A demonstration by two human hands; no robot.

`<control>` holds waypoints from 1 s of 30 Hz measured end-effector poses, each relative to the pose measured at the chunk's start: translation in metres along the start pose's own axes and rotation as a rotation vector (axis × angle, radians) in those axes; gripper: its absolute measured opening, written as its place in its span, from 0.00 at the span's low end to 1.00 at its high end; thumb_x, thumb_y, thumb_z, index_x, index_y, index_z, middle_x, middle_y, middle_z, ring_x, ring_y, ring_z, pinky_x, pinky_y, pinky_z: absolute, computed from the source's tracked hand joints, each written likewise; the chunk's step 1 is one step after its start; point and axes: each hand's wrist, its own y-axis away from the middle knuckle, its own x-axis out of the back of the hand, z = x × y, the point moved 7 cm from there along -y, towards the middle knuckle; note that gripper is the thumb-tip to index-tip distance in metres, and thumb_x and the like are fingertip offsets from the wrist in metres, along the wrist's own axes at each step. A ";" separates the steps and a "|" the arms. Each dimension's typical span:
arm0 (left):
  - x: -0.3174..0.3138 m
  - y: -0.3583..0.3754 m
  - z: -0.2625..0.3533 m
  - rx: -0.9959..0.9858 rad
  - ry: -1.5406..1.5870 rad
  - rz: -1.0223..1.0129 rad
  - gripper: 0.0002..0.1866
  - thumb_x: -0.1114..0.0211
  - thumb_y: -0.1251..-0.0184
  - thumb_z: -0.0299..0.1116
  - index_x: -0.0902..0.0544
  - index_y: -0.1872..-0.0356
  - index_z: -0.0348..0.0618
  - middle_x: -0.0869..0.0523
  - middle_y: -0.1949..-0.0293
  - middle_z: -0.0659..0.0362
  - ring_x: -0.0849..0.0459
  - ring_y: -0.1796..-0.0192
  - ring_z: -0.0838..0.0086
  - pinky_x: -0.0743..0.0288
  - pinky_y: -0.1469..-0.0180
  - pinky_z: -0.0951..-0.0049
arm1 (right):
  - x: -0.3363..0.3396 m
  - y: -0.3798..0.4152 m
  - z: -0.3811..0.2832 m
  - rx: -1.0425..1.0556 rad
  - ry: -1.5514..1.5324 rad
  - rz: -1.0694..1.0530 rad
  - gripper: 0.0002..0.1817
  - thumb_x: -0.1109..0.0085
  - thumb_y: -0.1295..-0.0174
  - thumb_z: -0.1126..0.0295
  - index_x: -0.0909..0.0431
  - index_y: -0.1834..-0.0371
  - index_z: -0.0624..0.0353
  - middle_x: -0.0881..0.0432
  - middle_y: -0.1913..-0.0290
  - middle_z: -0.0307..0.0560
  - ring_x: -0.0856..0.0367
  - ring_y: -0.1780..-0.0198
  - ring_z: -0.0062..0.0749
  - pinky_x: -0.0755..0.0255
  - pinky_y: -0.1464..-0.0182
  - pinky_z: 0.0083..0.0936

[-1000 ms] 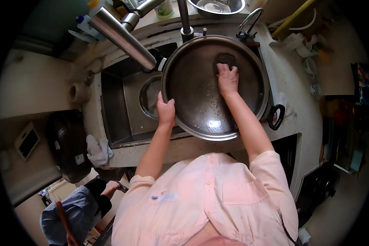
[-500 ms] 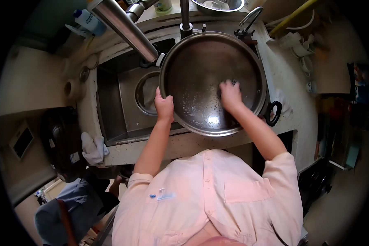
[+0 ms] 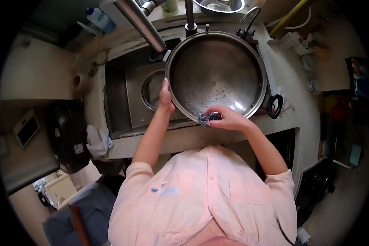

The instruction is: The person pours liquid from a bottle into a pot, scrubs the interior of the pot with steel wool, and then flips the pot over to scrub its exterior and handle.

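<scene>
A wide steel pan (image 3: 217, 69) with black handles rests tilted over the sink, wet spots and foam on its lower inside. My right hand (image 3: 225, 117) pinches a dark metal scouring pad (image 3: 208, 118) at the pan's near rim. On the pan's left side, my left hand (image 3: 165, 98) presses against the outer wall, palm inward and fingers straight; no object is gripped in it.
Left of the pan is the steel sink (image 3: 129, 119) with a round basin. A tap (image 3: 145, 28) reaches over from behind. A steel bowl (image 3: 220, 5) stands at the back, a white cloth (image 3: 97, 141) hangs at the left edge, and cups (image 3: 301, 46) stand at the right.
My right hand has moved from inside the pan to its near rim, and the scouring pad now shows clearly. My left hand's fingers have straightened along the pan's side. The view has shifted slightly.
</scene>
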 end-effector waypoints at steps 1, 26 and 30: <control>-0.005 0.002 0.001 0.027 -0.040 0.032 0.31 0.64 0.29 0.55 0.33 0.40 0.38 0.28 0.42 0.52 0.29 0.41 0.60 0.36 0.37 0.63 | -0.004 -0.002 0.000 0.105 0.129 0.104 0.19 0.38 0.53 0.65 0.24 0.56 0.55 0.25 0.58 0.50 0.26 0.53 0.42 0.32 0.50 0.29; 0.021 0.023 -0.017 -0.133 -0.558 -0.341 0.36 0.35 0.48 0.23 0.43 0.38 0.44 0.31 0.47 0.59 0.31 0.43 0.74 0.36 0.42 0.72 | 0.002 -0.144 -0.056 -0.045 0.029 0.601 0.18 0.38 0.54 0.61 0.24 0.63 0.59 0.20 0.66 0.49 0.21 0.62 0.37 0.29 0.58 0.27; 0.020 0.032 -0.024 -0.219 -0.627 -0.117 0.37 0.43 0.51 0.20 0.46 0.36 0.41 0.32 0.44 0.56 0.33 0.41 0.69 0.40 0.40 0.72 | 0.026 -0.174 -0.038 0.086 -0.145 0.826 0.16 0.39 0.55 0.64 0.25 0.64 0.60 0.21 0.69 0.50 0.22 0.66 0.39 0.29 0.61 0.28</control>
